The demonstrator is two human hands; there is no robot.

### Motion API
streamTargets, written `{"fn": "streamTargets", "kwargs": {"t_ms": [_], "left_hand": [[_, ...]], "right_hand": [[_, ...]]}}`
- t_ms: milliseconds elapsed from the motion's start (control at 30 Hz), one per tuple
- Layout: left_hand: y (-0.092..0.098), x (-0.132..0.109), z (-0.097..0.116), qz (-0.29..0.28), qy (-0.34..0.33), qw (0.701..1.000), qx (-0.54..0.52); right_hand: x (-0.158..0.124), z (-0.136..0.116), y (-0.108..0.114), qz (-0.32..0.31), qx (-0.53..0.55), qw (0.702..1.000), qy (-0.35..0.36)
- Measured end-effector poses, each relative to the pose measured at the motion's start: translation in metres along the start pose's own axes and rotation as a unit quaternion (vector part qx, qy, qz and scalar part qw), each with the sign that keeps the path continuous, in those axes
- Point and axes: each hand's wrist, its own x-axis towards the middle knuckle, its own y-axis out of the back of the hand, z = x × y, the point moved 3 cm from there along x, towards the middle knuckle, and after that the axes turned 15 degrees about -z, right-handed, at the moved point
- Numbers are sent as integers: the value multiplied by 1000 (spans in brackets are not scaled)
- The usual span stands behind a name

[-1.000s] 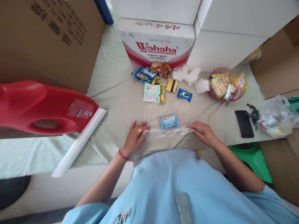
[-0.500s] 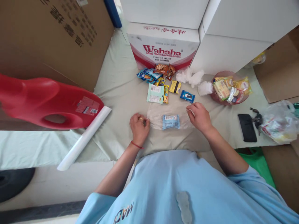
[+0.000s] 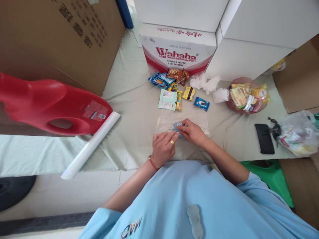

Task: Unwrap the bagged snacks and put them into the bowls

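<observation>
Left hand (image 3: 164, 149) and right hand (image 3: 193, 132) are covering most of the blue packet (image 3: 177, 125) and part of the film (image 3: 166, 118); can't tell either grip. Red jug (image 3: 47, 96) is running off the left edge, brown carton (image 3: 50, 43) off top and left. Mint sachet (image 3: 167, 100)'s small print is coming out unreadable. Bag (image 3: 300, 131)'s contents are blurring together.
</observation>
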Motion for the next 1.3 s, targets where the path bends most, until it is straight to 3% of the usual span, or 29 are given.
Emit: {"fn": "streamTargets", "kwargs": {"t_ms": [133, 300, 433, 567, 667, 767, 933, 1033, 1133, 1200, 1300], "left_hand": [[-15, 29, 12, -62, -15, 997, 38], [-23, 40, 8, -74, -19, 995, 70], [-24, 37, 8, -77, -12, 994, 76], [-23, 36, 11, -86, -11, 994, 72], [-23, 37, 12, -93, -9, 993, 68], [-23, 38, 14, -94, -16, 994, 56], [-26, 38, 3, -99, -24, 995, -8], [-21, 34, -19, -53, -23, 988, -145], [-7, 30, -55, 69, 105, 951, -283], [6, 33, -74, 145, 199, 917, -313], [22, 52, -83, 185, 229, 908, -298]], "right_hand": [[8, 16, 16, -2, 56, 998, 28], [37, 44, 47, 67, -36, 993, -89], [61, 49, 50, 23, -65, 985, -155], [64, 52, 54, -48, 9, 986, -159], [50, 45, 63, -25, 17, 995, -99], [26, 21, 63, 12, -41, 999, -25], [-6, -16, 21, -94, -112, 988, -40], [-12, -22, 1, -114, -118, 984, -66], [-12, -24, -6, -125, -126, 981, -79], [-11, -28, -6, -130, -142, 978, -83], [-8, -39, -3, -133, -179, 971, -90]]}}
